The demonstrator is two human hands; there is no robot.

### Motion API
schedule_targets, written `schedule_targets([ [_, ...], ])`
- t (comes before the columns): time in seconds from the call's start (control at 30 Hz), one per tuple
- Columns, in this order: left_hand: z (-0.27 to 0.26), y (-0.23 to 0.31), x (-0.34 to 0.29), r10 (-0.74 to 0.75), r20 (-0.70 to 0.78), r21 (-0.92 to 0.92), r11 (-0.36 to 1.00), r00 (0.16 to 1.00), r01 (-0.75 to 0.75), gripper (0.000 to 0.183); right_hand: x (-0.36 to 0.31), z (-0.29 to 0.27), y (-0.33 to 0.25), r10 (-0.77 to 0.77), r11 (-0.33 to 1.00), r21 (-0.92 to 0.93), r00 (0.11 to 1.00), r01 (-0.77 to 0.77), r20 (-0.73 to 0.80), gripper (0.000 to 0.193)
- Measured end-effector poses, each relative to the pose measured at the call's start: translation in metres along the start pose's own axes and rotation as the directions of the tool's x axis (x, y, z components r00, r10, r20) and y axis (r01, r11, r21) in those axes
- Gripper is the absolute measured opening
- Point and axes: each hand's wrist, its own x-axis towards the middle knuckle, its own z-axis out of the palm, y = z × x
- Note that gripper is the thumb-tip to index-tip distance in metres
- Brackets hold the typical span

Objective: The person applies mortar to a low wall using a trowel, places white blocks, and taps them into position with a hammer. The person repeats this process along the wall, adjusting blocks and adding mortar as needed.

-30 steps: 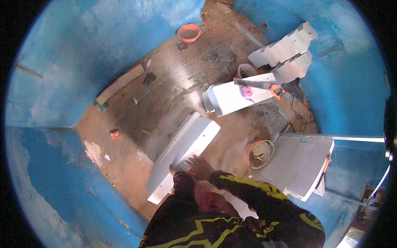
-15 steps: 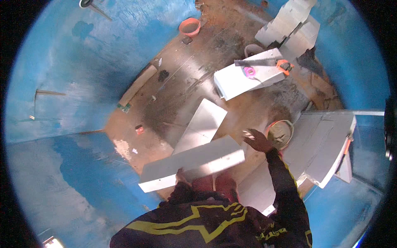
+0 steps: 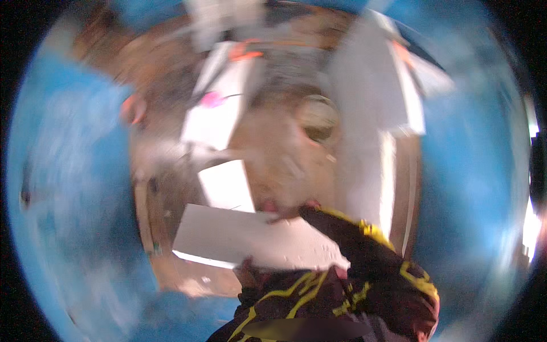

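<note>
A long pale building block (image 3: 222,233) is held in front of my body, its surface pitted toward the right end. My left hand (image 3: 246,272) grips its near edge, fingers curled up against the side. Across the top reaches my right arm, and my right hand (image 3: 284,214) lies on the far edge, its fingers blurred by motion. Just beyond, another white block (image 3: 227,181) sits partly hidden behind the held one. Farther off, a white block (image 3: 213,126) carries a pink ring-shaped roll (image 3: 212,99) and a handsaw with an orange handle (image 3: 245,52).
To the right runs a low wall of pale blocks (image 3: 362,97), with an orange-handled tool (image 3: 402,52) against its far end. A round bucket (image 3: 319,114) stands beside it. An orange tub (image 3: 134,109) is near the blue left wall (image 3: 74,148). More blocks (image 3: 216,23) are stacked far ahead.
My view has swung right, and the surroundings are smeared. My right hand, out to the side and off the block before, has come onto its far edge. The block has turned with me.
</note>
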Motion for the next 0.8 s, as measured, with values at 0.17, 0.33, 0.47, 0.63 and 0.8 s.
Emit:
schedule_targets([
  [0.17, 0.102, 0.106, -0.06, 0.327, 0.268, -0.483, 0.859, 0.906, -0.167, 0.025, -0.157, -0.047, -0.074, 0.188, 0.972, -0.046, 0.878, -0.231, -0.44, 0.094],
  [0.33, 0.183, 0.156, -0.132, 0.36, 0.608, -0.408, 0.906, 0.708, -0.111, 0.021, -0.348, -0.034, -0.111, 0.198, 0.971, 0.018, 0.754, -0.24, -0.627, 0.116],
  [0.47, 0.255, 0.12, -0.163, 0.321, 0.8, -0.361, 0.932, 0.507, -0.022, 0.022, -0.459, -0.01, -0.082, 0.179, 0.948, 0.302, 0.621, 0.098, -0.763, 0.11],
  [0.63, 0.361, 0.032, -0.22, 0.008, 0.928, -0.132, 0.943, 0.373, 0.306, 0.019, -0.576, 0.057, -0.052, 0.252, 0.947, 0.307, 0.371, 0.098, -0.894, 0.105],
  [0.8, 0.446, -0.049, -0.286, -0.099, 0.972, 0.04, 0.963, 0.215, 0.266, 0.02, -0.674, 0.115, -0.051, 0.316, 0.885, 0.359, 0.183, 0.295, -0.931, 0.105],
])
